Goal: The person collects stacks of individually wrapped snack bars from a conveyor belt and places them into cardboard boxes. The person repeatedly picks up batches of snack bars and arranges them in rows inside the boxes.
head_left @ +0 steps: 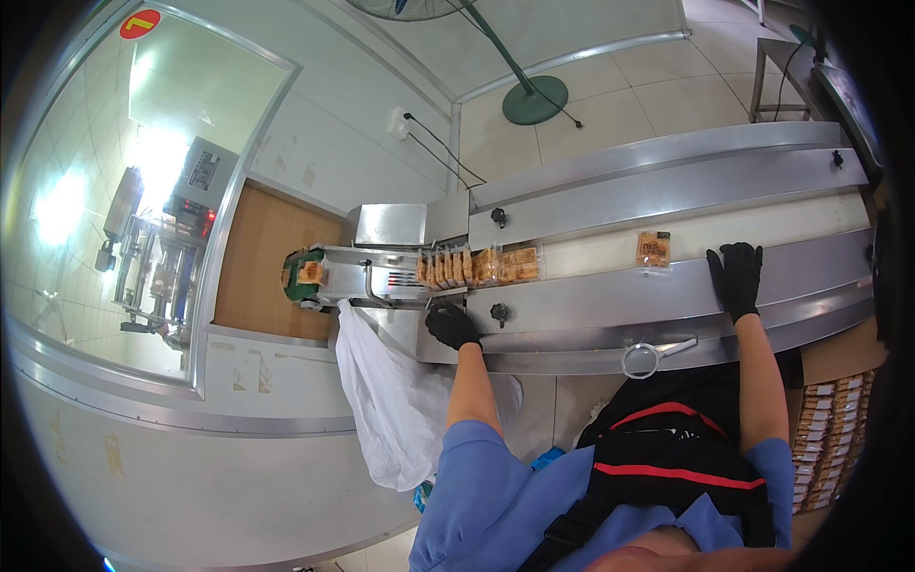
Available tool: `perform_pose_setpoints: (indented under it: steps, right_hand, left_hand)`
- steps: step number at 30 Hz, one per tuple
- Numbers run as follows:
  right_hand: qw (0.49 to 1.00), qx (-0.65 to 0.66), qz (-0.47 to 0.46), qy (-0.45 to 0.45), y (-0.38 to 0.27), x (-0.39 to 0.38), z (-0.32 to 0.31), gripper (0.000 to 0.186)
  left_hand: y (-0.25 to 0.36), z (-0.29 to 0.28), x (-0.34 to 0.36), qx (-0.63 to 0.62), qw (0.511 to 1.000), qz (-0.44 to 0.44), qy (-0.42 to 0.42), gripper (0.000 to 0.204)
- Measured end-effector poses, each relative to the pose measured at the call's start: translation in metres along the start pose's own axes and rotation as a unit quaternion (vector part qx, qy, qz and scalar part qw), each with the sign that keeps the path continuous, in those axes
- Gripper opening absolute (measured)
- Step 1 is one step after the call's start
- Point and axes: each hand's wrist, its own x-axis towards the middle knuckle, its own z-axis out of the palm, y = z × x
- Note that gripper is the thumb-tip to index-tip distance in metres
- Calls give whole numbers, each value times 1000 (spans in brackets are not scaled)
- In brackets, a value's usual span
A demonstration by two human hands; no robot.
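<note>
My left hand (452, 325), in a black glove, rests at the near edge of the metal conveyor channel. Its fingers are curled; whether anything is in them is hidden. Just beyond it stands a tight row of small clear packets (444, 269) with orange-brown food inside. More packets (519, 265) lie flatter to the right of that row. My right hand (736, 276), also black-gloved, is open over the near metal rail (610, 303), fingers spread and holding nothing. To its left, a single packet (653, 249) lies on the pale belt (581, 257).
A round-headed tool with a handle (643, 360) lies on the near ledge. White cloth (381, 400) hangs below the conveyor's left end. At the lower right, a carton (839, 351) holds rows of packets. Black knobs (499, 313) stick up from the rails. A green-based fan (535, 100) stands behind.
</note>
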Motion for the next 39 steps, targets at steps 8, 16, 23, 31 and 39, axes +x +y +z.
perform_pose_setpoints:
  steps: [8,16,23,31,39]
  right_hand:
    - [1000,-6,-4,9,2,0,3,32]
    - [1000,-9,-1,3,0,0,2,31]
    - [1000,4,-6,27,4,-1,7,30]
    - [1000,-4,-4,14,1,-1,3,30]
    - [1000,5,-7,12,2,-1,4,31]
  left_hand:
    - [2,1,0,10,1000,10,3,41]
    - [0,-1,-1,7,1000,28,12,40]
    - [5,-3,-2,5,1000,18,9,40]
    - [2,-2,-1,17,1000,20,-8,37]
    - [1,-1,-1,12,1000,12,-12,36]
